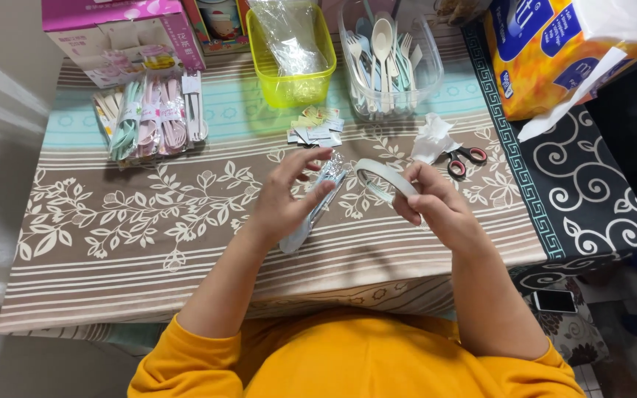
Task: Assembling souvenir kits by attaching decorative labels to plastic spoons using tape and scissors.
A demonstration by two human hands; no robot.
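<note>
— What's at the table's far left corner?

— Wrapped cutlery sets (152, 118), beside a yellow tub (293, 70).

— And your left hand (285, 203)?

— It grips a bagged cutlery pack (317, 206) over the table's middle (fingers curled round it).

— Your right hand (436, 210)?

— It's closed on a roll of white tape (383, 177), just right of the pack. Scissors (466, 158) lie nearer the right edge.

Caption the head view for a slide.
Right hand holds a tape roll; left hand holds a wrapped cutlery set over the table.
</note>
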